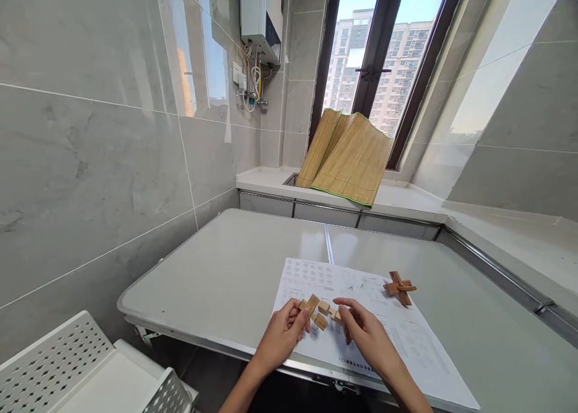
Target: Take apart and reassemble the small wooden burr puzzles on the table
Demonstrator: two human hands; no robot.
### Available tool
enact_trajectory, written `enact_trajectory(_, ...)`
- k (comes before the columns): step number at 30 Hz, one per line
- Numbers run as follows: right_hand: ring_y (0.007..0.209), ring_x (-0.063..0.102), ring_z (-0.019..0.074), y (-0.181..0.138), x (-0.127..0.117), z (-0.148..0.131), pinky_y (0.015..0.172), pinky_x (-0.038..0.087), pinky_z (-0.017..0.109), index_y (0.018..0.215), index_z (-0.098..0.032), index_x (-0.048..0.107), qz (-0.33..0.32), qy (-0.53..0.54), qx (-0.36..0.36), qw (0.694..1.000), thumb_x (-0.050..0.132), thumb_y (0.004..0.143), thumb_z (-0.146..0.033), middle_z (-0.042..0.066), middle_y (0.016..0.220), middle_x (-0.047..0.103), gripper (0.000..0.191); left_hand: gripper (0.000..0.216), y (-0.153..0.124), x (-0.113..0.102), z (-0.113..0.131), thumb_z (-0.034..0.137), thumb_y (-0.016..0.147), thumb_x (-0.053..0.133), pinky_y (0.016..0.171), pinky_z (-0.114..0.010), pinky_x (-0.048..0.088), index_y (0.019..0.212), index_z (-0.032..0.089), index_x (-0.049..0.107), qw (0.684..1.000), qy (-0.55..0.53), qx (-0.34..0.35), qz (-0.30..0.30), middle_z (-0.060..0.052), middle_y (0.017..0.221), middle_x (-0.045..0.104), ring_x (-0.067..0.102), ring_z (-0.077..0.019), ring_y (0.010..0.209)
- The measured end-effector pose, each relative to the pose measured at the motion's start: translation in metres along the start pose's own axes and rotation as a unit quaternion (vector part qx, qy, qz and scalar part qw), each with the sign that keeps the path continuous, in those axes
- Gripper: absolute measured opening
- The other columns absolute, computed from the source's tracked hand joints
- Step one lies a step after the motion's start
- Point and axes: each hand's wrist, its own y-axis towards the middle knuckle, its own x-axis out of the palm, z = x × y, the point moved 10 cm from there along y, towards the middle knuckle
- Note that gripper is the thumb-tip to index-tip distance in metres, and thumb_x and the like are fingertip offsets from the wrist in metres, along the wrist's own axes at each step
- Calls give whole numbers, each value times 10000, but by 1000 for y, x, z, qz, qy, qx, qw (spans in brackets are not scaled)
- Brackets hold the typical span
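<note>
My left hand (280, 333) pinches a small cluster of crossed, light wooden puzzle pieces (313, 304) between thumb and fingers. Close beside it on the right, my right hand (365, 327) grips the end of a notched wooden puzzle piece (324, 307) of the same pale wood. Whether that piece touches the cluster I cannot tell. Both hands are above a printed paper sheet (419, 347) with rows of small diagrams. On the sheet's right edge rests a darker brown wooden burr puzzle (400, 288), its bars interlocked in a cross shape.
The white folding table (203, 268) has a seam running down its middle. A white perforated plastic rack (58, 359) stands at the lower left. Behind the table, a bamboo mat (352, 160) leans against the window on a ledge. A water heater (262, 18) hangs on the wall.
</note>
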Motion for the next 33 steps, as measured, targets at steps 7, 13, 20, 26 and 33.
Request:
enact_trajectory(7, 498, 497, 164, 2, 20, -15, 550, 421, 311, 1195, -185, 698, -55, 63, 23, 996, 503, 927, -661, -56, 581, 483, 580, 445, 0, -1, 0, 630, 970, 528, 664, -251, 423, 937, 191, 593, 999, 44, -4, -3, -10, 779, 635, 522, -142, 669)
enact_trajectory(13, 528, 406, 104, -9, 40, -28, 519, 359, 239, 1259, -183, 686, -185, 238, 96, 949, 722, 834, -632, -58, 627, 481, 620, 405, -4, 7, 8, 579, 1004, 502, 683, -256, 433, 943, 189, 593, 999, 32, 16, -38, -6, 789, 637, 517, -132, 662)
enact_trajectory(20, 496, 380, 94, -15, 38, -37, 537, 314, 248, 1241, -153, 704, -277, 200, 71, 937, 746, 796, -670, -55, 591, 535, 683, 396, -7, 11, 14, 565, 1010, 498, 718, -257, 438, 962, 193, 625, 996, 65, 22, -59, -6, 802, 661, 566, -149, 711)
enact_trajectory(26, 480, 396, 105, -9, 33, -30, 528, 354, 256, 1142, -149, 740, -260, 132, 53, 955, 751, 801, -640, -51, 559, 564, 598, 372, -7, 11, 9, 560, 1006, 512, 679, -252, 430, 1088, 204, 586, 997, 57, 22, -55, -12, 816, 681, 550, -141, 670)
enact_trajectory(33, 438, 412, 95, -8, 32, -29, 465, 337, 234, 936, -152, 747, -246, 90, 67, 963, 721, 813, -652, -43, 544, 570, 516, 392, -8, 11, 1, 557, 1006, 519, 588, -231, 398, 1217, 228, 485, 998, 28, 18, -49, 14, 781, 645, 497, -105, 556)
